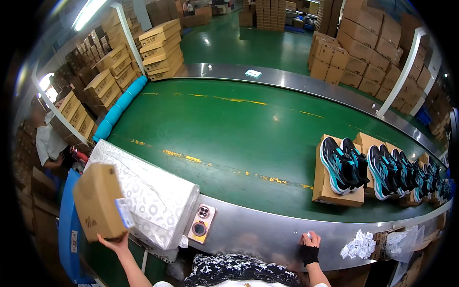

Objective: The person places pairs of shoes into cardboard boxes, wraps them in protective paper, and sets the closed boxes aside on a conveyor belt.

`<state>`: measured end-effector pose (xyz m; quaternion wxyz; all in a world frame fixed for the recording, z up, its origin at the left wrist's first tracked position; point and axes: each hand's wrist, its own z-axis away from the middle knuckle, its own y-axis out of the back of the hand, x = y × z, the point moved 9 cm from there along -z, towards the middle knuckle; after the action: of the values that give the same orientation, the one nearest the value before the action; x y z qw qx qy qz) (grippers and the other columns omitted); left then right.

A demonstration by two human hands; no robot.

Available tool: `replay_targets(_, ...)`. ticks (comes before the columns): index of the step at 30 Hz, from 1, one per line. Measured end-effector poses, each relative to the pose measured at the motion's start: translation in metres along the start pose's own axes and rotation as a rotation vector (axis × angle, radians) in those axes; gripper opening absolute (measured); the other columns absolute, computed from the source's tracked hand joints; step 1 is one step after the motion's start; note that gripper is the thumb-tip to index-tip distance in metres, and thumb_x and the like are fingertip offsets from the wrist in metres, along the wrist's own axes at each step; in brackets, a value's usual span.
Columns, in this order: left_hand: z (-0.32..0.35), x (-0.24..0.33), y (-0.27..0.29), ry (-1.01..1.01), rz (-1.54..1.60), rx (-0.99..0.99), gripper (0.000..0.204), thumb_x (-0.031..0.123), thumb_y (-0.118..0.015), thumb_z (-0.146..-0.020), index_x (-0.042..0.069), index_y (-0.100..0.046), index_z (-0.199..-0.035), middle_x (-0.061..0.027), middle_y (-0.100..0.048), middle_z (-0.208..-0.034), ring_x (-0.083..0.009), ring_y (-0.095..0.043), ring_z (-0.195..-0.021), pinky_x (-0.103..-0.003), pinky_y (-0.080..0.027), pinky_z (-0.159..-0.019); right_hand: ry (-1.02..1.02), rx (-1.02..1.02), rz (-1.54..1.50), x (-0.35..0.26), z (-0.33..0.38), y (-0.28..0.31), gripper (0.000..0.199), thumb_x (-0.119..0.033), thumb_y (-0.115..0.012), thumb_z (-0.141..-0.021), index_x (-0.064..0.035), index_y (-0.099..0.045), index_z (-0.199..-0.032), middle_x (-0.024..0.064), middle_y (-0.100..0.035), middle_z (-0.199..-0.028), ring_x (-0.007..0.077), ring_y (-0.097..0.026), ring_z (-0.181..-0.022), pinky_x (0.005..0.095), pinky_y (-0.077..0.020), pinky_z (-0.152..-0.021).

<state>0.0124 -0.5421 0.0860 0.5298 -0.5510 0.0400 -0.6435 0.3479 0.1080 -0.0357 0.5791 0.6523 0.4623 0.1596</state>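
My left hand point(114, 243) grips the lower edge of a brown cardboard shoebox point(98, 203). The box is tilted and raised at the left, beside a stack of white patterned wrapping paper point(143, 186). A white and blue label hangs at its right side. My right hand point(311, 241), in a black fingerless glove or wrist wrap, is low over the steel ledge point(258, 228). Its fingers are pinched at a small white packet, only partly visible. Further right on the ledge lies a pile of small white packets point(358, 245).
Black and turquoise shoes point(340, 165) stand in pairs on boxes along the right of the green conveyor belt point(229, 138). A phone point(202, 223) lies by the paper. A turquoise roll point(120, 109) and stacked shoeboxes point(161, 50) are at the left. Another person point(50, 141) stands far left.
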Motion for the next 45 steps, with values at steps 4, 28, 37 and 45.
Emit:
replay_targets(4, 0.008, -0.027, 0.025, 0.083, 0.038, 0.214, 0.099, 0.054, -0.064, -0.062, 0.016, -0.01, -0.136, -0.0159, -0.019, -0.136, -0.0319, -0.036, -0.117, -0.049, -0.033, -0.09, -0.232, -0.027, -0.397, 0.014, -0.01, 0.006, 0.023, -0.016, -0.058, -0.075, -0.0087, -0.059, -0.096, 0.0146, -0.057, -0.093, 0.0323, -0.054, -0.086, 0.0387, -0.0445, -0.072)
replay_targets(28, 0.544, -0.507, -0.322, -0.825, -0.866, -2.02, 0.041, 0.021, -0.07, -0.069, 0.01, -0.058, -0.107, -0.0169, -0.05, -0.113, -0.0306, -0.053, -0.1, -0.035, -0.045, -0.082, 0.223, 0.184, -0.171, 0.107, -0.29, 0.171, 0.023, -0.013, -0.062, -0.072, -0.0067, -0.052, -0.092, 0.0117, -0.056, -0.105, 0.0318, -0.053, -0.097, 0.0355, -0.0439, -0.081)
replay_targets(37, 0.528, -0.522, -0.34, -0.3, -0.839, -1.911, 0.017, 0.011, -0.062, -0.079, 0.005, -0.064, -0.095, -0.0079, -0.062, -0.089, -0.013, -0.058, -0.081, -0.024, -0.046, -0.072, 0.077, 0.069, -0.209, 0.105, -0.316, 0.169, 0.018, -0.024, -0.054, -0.08, -0.0059, -0.053, -0.081, 0.0171, -0.058, -0.069, 0.0346, -0.057, -0.067, 0.0419, -0.0444, -0.059)
replay_targets(45, 0.512, -0.45, -0.3, 0.394, -0.993, -1.904, 0.025, 0.022, -0.058, -0.085, 0.001, -0.063, -0.097, 0.0039, -0.058, -0.073, -0.0011, -0.046, -0.064, -0.015, -0.036, -0.054, -0.088, -0.102, -0.511, 0.056, -0.269, 0.203, 0.021, -0.021, -0.062, -0.075, -0.0015, -0.055, -0.077, 0.0093, -0.055, -0.059, 0.0152, -0.054, -0.055, 0.028, -0.0417, -0.053)
